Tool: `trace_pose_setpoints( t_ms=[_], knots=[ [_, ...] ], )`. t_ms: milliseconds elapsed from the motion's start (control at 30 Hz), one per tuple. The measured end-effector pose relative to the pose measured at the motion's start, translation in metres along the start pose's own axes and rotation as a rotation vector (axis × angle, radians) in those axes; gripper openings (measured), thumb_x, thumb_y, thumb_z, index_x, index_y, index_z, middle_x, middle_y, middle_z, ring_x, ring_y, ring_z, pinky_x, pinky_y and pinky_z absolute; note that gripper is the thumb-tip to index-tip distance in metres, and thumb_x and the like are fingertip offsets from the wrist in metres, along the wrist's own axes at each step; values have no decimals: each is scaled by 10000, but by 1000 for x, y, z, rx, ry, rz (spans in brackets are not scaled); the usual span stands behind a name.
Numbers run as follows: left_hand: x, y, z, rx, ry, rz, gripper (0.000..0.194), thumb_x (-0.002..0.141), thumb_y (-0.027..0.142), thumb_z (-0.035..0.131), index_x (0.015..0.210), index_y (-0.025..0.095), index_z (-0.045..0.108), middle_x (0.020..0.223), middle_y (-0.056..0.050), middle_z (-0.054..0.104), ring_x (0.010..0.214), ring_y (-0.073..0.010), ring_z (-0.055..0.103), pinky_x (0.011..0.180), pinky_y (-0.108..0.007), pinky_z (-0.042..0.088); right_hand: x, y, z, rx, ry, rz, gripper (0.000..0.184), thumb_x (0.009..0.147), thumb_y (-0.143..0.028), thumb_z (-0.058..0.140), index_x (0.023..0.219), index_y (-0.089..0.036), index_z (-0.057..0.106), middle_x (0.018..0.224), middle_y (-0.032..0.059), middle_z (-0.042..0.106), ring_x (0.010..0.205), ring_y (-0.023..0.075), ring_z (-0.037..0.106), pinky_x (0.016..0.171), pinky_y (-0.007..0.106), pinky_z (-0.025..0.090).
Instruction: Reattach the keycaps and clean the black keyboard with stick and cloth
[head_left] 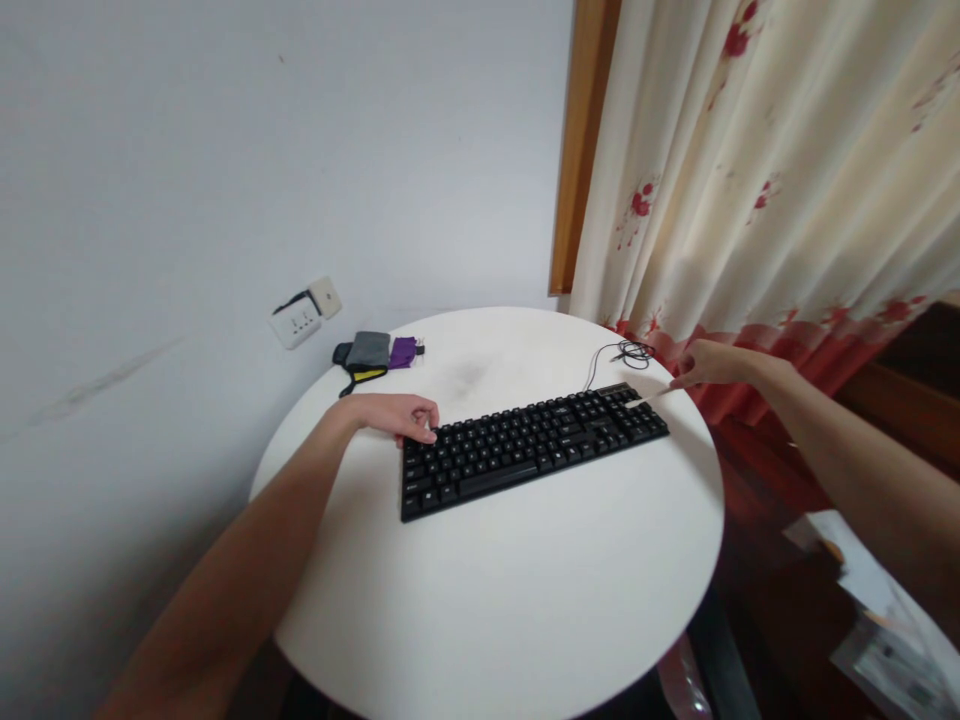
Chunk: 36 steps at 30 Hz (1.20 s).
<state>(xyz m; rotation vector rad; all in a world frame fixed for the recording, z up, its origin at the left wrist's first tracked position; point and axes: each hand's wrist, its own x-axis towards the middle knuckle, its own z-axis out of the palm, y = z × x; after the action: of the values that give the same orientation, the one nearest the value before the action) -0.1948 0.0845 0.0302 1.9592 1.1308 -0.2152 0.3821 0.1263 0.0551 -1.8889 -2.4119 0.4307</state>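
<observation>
A black keyboard (525,445) lies at a slant across the white round table (487,600). My left hand (401,415) is closed on its far left corner, thumb over the top and fingers at the back edge. Beyond the keyboard's right end, my right hand (697,365) pinches a thin stick with a pale tip, which looks like a cotton swab (646,399). The tip reaches the number keys at the right; whether it presses on them cannot be made out. The keyboard's cable (632,353) lies coiled behind it.
Folded grey and purple cloths (369,350) lie at the table's back left, near a wall socket (296,322). A flowered curtain (675,200) hangs at the right, beside a wooden frame (585,150). White bags or papers (862,570) are low on the right.
</observation>
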Motion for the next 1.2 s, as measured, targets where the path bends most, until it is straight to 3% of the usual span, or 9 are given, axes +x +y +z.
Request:
trace_pose_setpoints(
  t_ms=[167, 500, 667, 833, 1033, 1200],
  knots=[
    [0, 2, 0, -10, -7, 9, 544, 713, 626, 679, 1005, 188, 546, 811, -2, 546, 688, -167, 589, 587, -263, 514, -1, 9, -3, -47, -82, 41, 472, 608, -638, 723, 520, -188, 610, 607, 81, 644, 565, 182, 532, 541, 315, 383],
    [1, -1, -1, 13, -5, 16, 515, 726, 613, 679, 988, 186, 558, 805, -2, 548, 662, -153, 583, 566, -249, 496, -3, 15, 15, 42, -50, -37, 482, 682, -644, 664, 553, -190, 565, 629, 66, 637, 594, 184, 544, 560, 307, 384],
    [0, 1, -1, 10, 0, 9, 530, 716, 627, 676, 995, 191, 559, 804, -3, 551, 666, -155, 583, 570, -248, 495, -3, 1, 26, 100, -119, -49, 498, 690, -668, 636, 633, -174, 611, 669, 60, 674, 633, 184, 589, 593, 287, 408],
    [-1, 1, -1, 21, 3, 14, 535, 719, 630, 668, 1008, 192, 567, 801, -7, 554, 656, -147, 577, 553, -230, 476, -1, -14, 26, 121, -101, -79, 516, 682, -676, 640, 584, -175, 568, 650, 62, 664, 609, 166, 572, 566, 275, 386],
    [0, -1, -1, -6, -11, 14, 543, 706, 638, 672, 1007, 200, 565, 811, -11, 559, 678, -157, 584, 583, -244, 495, -2, 10, 16, 72, -78, -21, 510, 656, -671, 665, 588, -170, 602, 610, 45, 616, 566, 163, 523, 543, 290, 370],
    [1, -3, 0, -17, -7, 9, 559, 685, 650, 679, 994, 199, 563, 813, -9, 571, 677, -160, 591, 585, -252, 503, -4, 22, 15, 49, -86, -54, 491, 679, -656, 650, 558, -184, 587, 579, 34, 587, 559, 175, 520, 551, 303, 380]
  ],
)
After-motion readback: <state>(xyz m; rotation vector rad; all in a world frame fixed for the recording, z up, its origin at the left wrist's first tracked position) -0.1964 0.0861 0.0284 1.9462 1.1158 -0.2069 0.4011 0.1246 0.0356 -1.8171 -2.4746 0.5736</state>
